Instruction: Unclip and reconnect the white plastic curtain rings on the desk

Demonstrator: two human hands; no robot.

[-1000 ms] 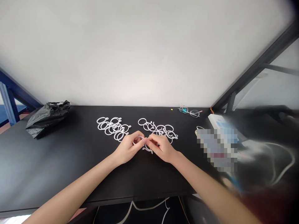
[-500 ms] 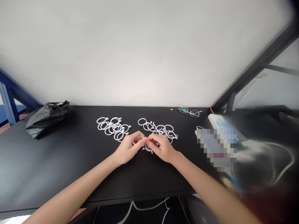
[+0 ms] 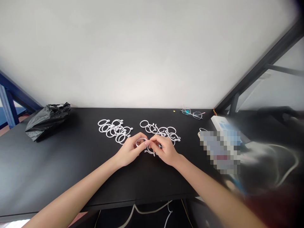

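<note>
Above the middle of the black table, my left hand (image 3: 129,152) is closed around a white plastic curtain ring (image 3: 141,138). My right hand (image 3: 166,151) meets it fingertip to fingertip, thumb and forefinger pinched at the ring's right side. The ring's joint is covered by the fingers. A pile of similar white rings (image 3: 116,130) with rounded end knobs lies beyond my left hand. Another group of white rings (image 3: 163,128), several with parted ends, spreads behind and beneath my right hand, which partly hides them.
On the black table (image 3: 59,171), a crumpled black plastic bag (image 3: 47,120) sits at far left. Eyeglasses (image 3: 192,113) lie near the wall at back right. A white box (image 3: 222,123) and a blurred-out item (image 3: 219,152) stand right of my right forearm. Cables (image 3: 152,211) hang below the front edge.
Both hands stay nearly in place, still joined at the ring. The held ring is tilted slightly so more of its upper arc shows. Both ring piles are unchanged.
</note>
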